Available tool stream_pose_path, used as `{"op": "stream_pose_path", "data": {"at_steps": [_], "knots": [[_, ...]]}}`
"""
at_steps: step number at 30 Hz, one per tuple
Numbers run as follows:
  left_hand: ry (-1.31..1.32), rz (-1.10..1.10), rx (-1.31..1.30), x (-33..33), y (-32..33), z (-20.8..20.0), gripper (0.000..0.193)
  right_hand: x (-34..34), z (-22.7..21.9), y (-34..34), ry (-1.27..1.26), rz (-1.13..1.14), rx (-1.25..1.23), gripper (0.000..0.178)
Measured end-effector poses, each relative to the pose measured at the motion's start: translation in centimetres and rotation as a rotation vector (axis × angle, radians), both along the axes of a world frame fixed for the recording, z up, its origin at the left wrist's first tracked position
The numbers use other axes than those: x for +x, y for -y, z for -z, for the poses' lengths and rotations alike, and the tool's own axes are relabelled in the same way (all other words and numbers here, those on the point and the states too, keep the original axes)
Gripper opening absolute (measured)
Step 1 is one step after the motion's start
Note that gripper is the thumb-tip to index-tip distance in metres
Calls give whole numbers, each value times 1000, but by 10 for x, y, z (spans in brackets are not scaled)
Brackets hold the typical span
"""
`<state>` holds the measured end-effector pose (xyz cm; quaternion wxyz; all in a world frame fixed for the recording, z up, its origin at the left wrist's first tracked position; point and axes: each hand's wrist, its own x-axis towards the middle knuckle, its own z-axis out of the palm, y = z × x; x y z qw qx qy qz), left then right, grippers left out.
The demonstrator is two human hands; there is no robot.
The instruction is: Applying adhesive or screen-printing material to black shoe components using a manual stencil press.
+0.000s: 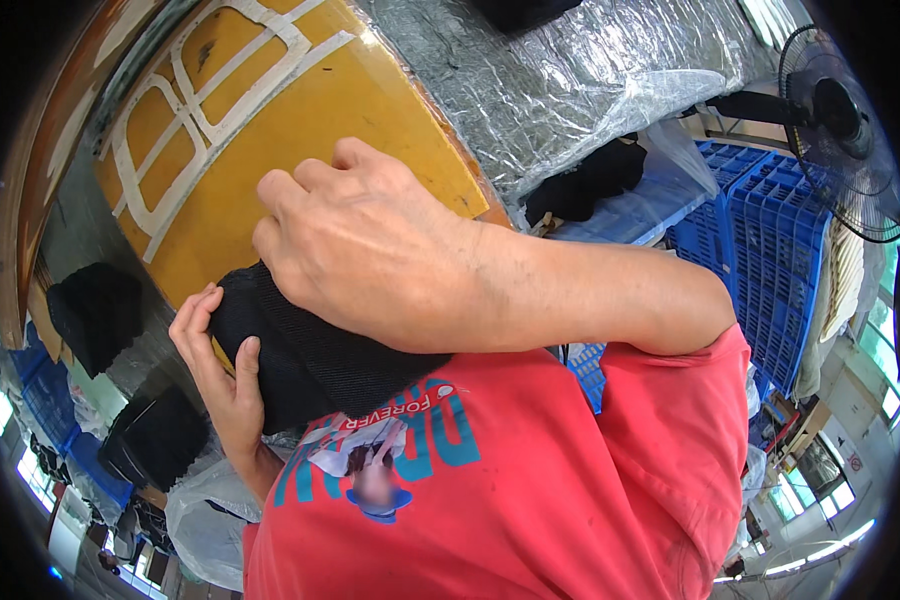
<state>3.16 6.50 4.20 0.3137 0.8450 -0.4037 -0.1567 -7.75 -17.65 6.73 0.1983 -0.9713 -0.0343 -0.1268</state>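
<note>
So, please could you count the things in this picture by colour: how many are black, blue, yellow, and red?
Black: 3 (knitted fabric piece held by left hand and right hand; folded pile; fan)
Blue: 1 (stack of plastic crates)
Yellow: 1 (board)
Red: 1 (shirt)
Total: 6

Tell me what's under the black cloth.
The left hand cups the black cloth from below; the right hand presses on top. Anything inside the cloth is covered.

A black ribbed knit cloth (310, 360) is showing against a yellow board (300, 120) striped white, beside blue crates (770, 250).
</note>
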Motion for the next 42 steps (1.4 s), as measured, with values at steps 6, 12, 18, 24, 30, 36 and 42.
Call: {"op": "stream_pose_path", "data": {"at_steps": [6, 12, 18, 24, 30, 36, 42], "knots": [[61, -41, -146, -3, -1, 11, 30, 11, 4, 5, -59, -28, 38, 13], [20, 7, -177, 3, -11, 10, 30, 7, -7, 1, -77, -51, 39, 19], [-154, -290, -486, 77, 7, 10, 44, 14, -17, 18, -219, -125, 199, 36], [185, -243, -341, 196, 84, 55, 44, 11, -33, 7, -362, -133, 220, 45], [524, -107, -71, 233, 106, 84, 40, 16, -35, 1, -358, -132, 214, 45], [513, -9, -71, 190, 103, 76, 50, 19, -34, 8, -395, -139, 210, 38], [547, -73, 28, 182, 97, 90, 66, 18, -40, 2, -414, -178, 164, 36]]}}
